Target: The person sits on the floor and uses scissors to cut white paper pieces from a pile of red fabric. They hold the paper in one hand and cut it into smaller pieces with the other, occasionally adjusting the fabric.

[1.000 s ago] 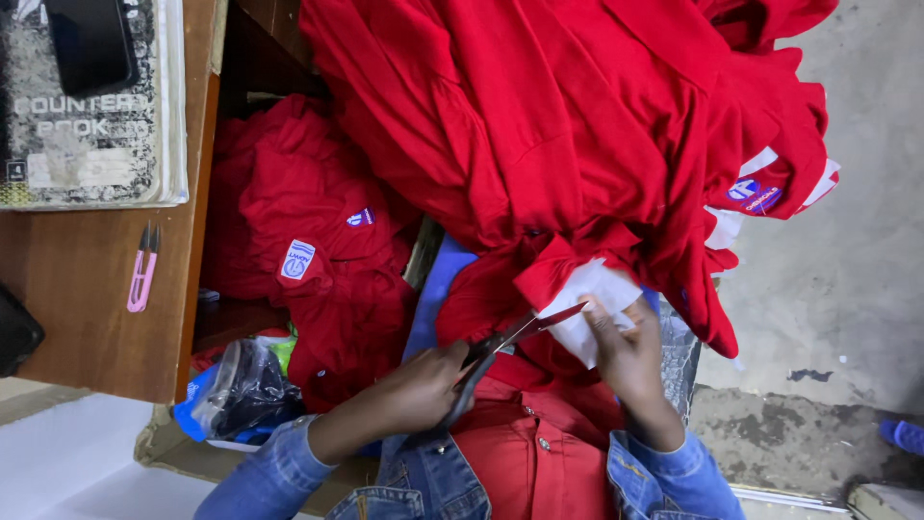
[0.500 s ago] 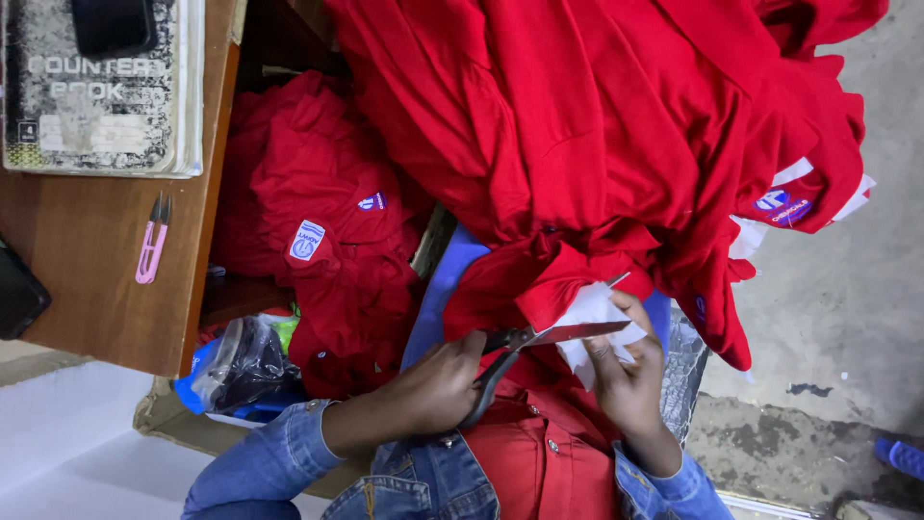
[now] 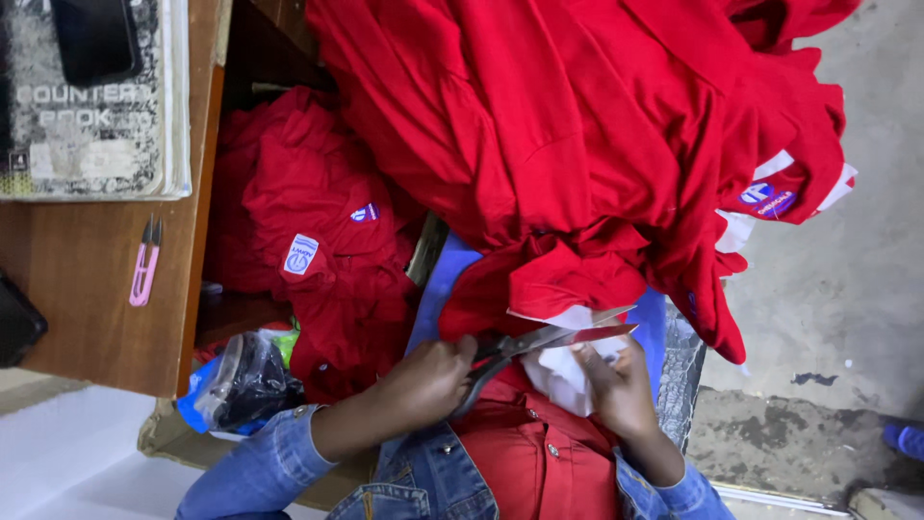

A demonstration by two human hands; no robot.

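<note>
Red fabric fills most of the frame: a large heap of red garments spills from the top centre down toward the lap, and a second pile of red shirts with small blue-and-white badges sits in the shadowed space left of centre, beside a wooden table.

At lower centre the work looks like trimming. The left hand is closed around the dark handles of a pair of scissors, whose blades point toward the right of the frame, lie almost level and look nearly closed. The right hand pinches a white piece of fabric or backing just under the blades, with the thumb up against it. The two hands are close together but do not touch; the scissors bridge them.

I judge the step to be a cut along the edge where the white piece meets the red cloth. The next move calls for the right hand to keep that edge taut and for the blades to stay clear of the garment itself and of the fingers just below.

Both forearms, in blue denim sleeves, rise from the bottom edge and angle inward.

On the table at upper left lie a grey book with a dark phone on it, and pink thread snips.
</note>
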